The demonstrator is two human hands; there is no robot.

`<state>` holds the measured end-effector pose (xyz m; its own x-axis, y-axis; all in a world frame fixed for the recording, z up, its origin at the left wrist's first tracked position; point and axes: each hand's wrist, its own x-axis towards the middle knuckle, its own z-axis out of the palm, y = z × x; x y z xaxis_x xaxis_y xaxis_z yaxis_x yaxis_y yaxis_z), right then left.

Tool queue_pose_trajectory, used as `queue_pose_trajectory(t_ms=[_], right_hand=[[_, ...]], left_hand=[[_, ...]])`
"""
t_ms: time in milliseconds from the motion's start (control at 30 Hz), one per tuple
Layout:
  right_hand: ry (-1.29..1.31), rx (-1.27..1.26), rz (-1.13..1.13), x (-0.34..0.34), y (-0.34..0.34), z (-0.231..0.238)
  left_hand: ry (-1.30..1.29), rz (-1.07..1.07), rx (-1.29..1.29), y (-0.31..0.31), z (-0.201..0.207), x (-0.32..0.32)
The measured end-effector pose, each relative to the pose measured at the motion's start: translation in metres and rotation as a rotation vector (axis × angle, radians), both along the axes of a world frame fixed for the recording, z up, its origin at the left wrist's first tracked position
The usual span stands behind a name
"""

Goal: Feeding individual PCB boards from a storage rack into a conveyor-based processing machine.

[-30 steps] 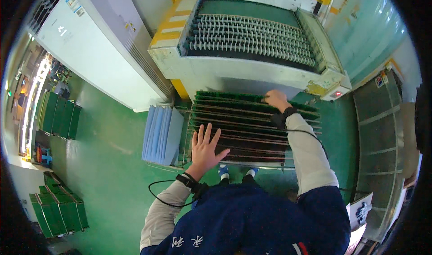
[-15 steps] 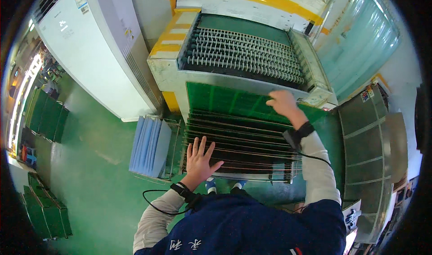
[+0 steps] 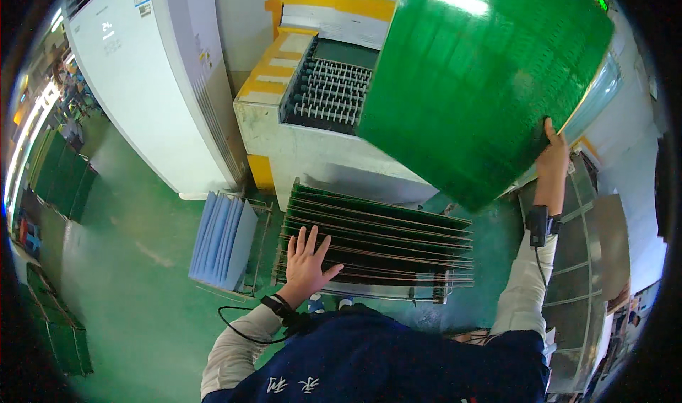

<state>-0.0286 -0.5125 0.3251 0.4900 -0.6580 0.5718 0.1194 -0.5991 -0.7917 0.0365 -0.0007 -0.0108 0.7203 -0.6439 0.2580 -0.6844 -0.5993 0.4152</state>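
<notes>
A large green circuit board panel (image 3: 483, 83) is raised at the upper right, tilted, in front of the roller machine. My right hand (image 3: 553, 154) grips it by the lower right edge, with the thumb on its face and the other fingers behind, out of sight. Below stands a wire rack (image 3: 446, 289) holding several more panels (image 3: 383, 222) on edge, one behind another. My left hand (image 3: 305, 266) rests over the left part of these panels, its fingers spread and holding nothing.
The machine's rollers (image 3: 330, 94) are partly covered by the raised panel. Left of the rack, blue sheets (image 3: 226, 239) stand in a small wire holder. A tall white air conditioner (image 3: 142, 76) is at the left; a grey panelled board (image 3: 568, 261) leans at the right.
My right hand has taken hold of the rearmost green panel and lifted it up and to the right, out of the rack. My left hand stays over the panels.
</notes>
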Motion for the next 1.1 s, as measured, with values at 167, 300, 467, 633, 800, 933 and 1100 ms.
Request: queue_pose_trajectory(t_ms=[167, 300, 467, 633, 800, 933, 1100], right_hand=[[0.656, -0.454, -0.186, 0.027, -0.002, -0.071], [-0.059, 0.945, 0.632, 0.062, 0.022, -0.171], [-0.060, 1.205, 0.685, 0.093, 0.063, -0.239], [-0.053, 1.426, 0.574, 0.125, 0.083, -0.279], [-0.076, 1.492, 0.592, 0.150, 0.084, -0.288], [-0.067, 1.476, 0.596, 0.177, 0.081, -0.304], [0.070, 1.536, 0.627, 0.190, 0.084, -0.328]], left_hand=[[0.007, 0.026, 0.022, 0.001, -0.002, -0.002], [0.011, 0.032, 0.028, -0.002, 0.001, -0.002], [0.005, 0.043, 0.058, -0.006, 0.006, -0.002], [0.015, 0.068, 0.125, -0.010, 0.012, -0.004], [0.045, 0.073, 0.145, -0.012, 0.011, -0.006], [0.035, 0.080, 0.171, -0.018, 0.014, -0.004], [0.031, 0.095, 0.182, -0.018, 0.011, -0.003]])
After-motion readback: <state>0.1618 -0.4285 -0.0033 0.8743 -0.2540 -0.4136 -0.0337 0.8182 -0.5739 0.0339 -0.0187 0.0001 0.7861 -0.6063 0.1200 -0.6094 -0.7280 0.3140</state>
